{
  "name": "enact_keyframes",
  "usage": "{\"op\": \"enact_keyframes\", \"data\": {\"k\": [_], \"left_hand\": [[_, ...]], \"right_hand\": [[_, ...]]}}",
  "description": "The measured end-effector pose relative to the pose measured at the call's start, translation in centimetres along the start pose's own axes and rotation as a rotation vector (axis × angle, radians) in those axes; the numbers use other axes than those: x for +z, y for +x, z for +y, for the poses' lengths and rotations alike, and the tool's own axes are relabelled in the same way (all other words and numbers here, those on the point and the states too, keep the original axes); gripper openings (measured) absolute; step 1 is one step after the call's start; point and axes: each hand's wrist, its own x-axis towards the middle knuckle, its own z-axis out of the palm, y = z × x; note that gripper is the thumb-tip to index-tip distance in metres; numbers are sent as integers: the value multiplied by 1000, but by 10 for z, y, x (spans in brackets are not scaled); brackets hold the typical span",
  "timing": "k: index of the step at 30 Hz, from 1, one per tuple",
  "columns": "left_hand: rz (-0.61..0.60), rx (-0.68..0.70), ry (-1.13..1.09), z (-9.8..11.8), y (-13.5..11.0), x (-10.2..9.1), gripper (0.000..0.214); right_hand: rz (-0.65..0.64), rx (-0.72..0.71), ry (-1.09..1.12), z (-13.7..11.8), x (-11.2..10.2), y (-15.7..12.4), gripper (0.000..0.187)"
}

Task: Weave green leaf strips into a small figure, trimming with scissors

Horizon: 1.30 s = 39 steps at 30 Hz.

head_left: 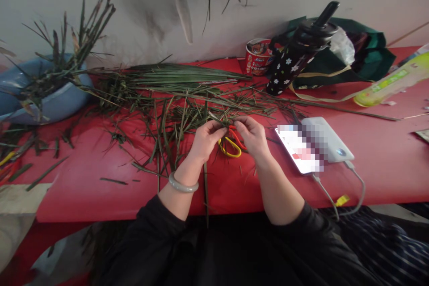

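Two bare hands work close together over a red table. The left hand pinches a small green leaf piece with its thumb and fingers. The right hand pinches the same piece from the right side. The piece sits between the fingertips, near the middle of the table, and its shape is too small to tell. A gray bangle goes around the left wrist.

Just under the hands is a yellow loop beside a red loop, like scissor handles. I cannot see any blades there. One long leaf strip points to the near edge and hangs over it, left of the loops.

Lots of cut leaves lie on the far side of the hands, and long leaves lie farther back. On the far left, a blue bowl holds stalks that stick up. A red cup stands far back, near a black bottle with white flowers. On the right, a bright phone lies beside a white power bank.
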Motion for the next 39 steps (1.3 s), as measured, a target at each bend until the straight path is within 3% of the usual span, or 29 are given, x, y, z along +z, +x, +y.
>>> {"op": "enact_keyframes", "data": {"k": [3,8,10,20,26,32,39], "left_hand": [[79,44,-137,3,5,-7,18],[183,83,-234,8,11,-17,22],[204,79,-240,9,12,-18,23],[87,40,-272,8,9,-16,26],[86,22,-345,12,9,-16,23],[107,18,-456,15,11,-22,19],[151,34,-505,15,12,-25,17]], "right_hand": [[3,36,8,4,4,0,21],[-268,65,-120,7,16,-5,24],[-318,44,-146,5,19,-7,23],[-359,147,51,1,22,-9,29],[-333,210,247,-1,20,-9,33],[-306,211,491,-2,17,-9,24],[-471,298,449,1,28,-12,29]]}}
